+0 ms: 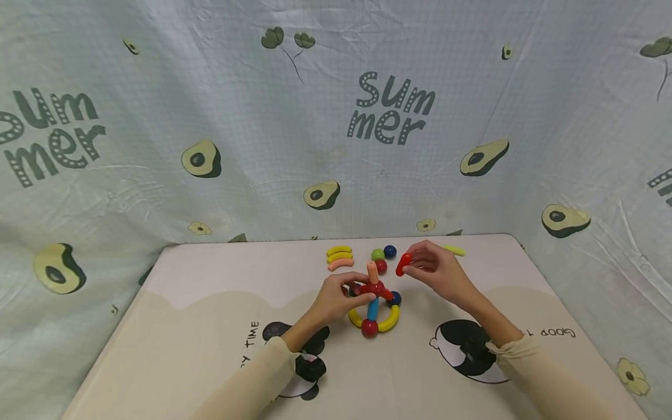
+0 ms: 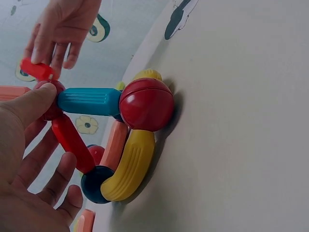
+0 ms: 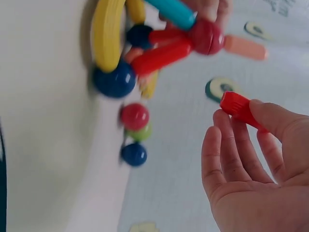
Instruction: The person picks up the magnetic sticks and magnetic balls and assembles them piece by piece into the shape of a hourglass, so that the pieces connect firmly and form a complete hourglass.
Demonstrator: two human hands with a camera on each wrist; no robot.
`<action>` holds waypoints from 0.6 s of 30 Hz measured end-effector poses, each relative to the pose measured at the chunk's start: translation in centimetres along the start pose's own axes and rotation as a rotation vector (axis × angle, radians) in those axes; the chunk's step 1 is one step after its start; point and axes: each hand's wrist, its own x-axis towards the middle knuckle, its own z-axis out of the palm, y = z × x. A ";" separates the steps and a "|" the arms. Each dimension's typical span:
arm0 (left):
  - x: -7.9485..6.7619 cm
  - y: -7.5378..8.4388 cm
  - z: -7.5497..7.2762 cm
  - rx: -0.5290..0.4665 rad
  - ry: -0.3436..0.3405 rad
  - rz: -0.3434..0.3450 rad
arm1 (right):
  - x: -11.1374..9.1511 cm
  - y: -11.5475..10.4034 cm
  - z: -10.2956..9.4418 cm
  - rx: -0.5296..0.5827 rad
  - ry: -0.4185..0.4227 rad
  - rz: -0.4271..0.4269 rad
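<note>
A toy structure of rods and balls stands on the table. Its base has curved yellow rods [image 1: 388, 319], a red ball [image 1: 370, 328] in front and dark blue balls [image 1: 394, 298]. One light blue rod [image 2: 89, 101] and red rods [image 2: 73, 143] meet at an upper red ball [image 3: 206, 36], from which a peach rod [image 1: 372, 272] points up. My left hand [image 1: 338, 298] grips the structure at that upper ball, thumb pressed on it. Right of the structure, my right hand [image 1: 437, 269] pinches a short red rod [image 3: 239, 108] between thumb and fingers, apart from the ball.
Behind the structure lie loose balls: green [image 1: 378, 254], dark blue [image 1: 390, 251] and red [image 1: 380, 266]. Curved yellow rods [image 1: 339, 251] and a peach curved rod [image 1: 340, 264] lie back left. A yellow-green rod [image 1: 454, 250] is beyond the right hand. A patterned curtain [image 1: 252, 146] hangs behind the table.
</note>
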 end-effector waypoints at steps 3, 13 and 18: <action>0.0 0.0 0.0 -0.006 -0.001 -0.004 | -0.1 -0.5 0.8 0.058 -0.013 0.008; 0.1 -0.3 0.0 0.004 0.002 0.007 | -0.4 -0.6 2.5 0.171 -0.010 0.039; 0.2 -0.3 0.1 0.007 0.002 0.008 | -0.4 -0.6 2.9 0.196 -0.010 0.050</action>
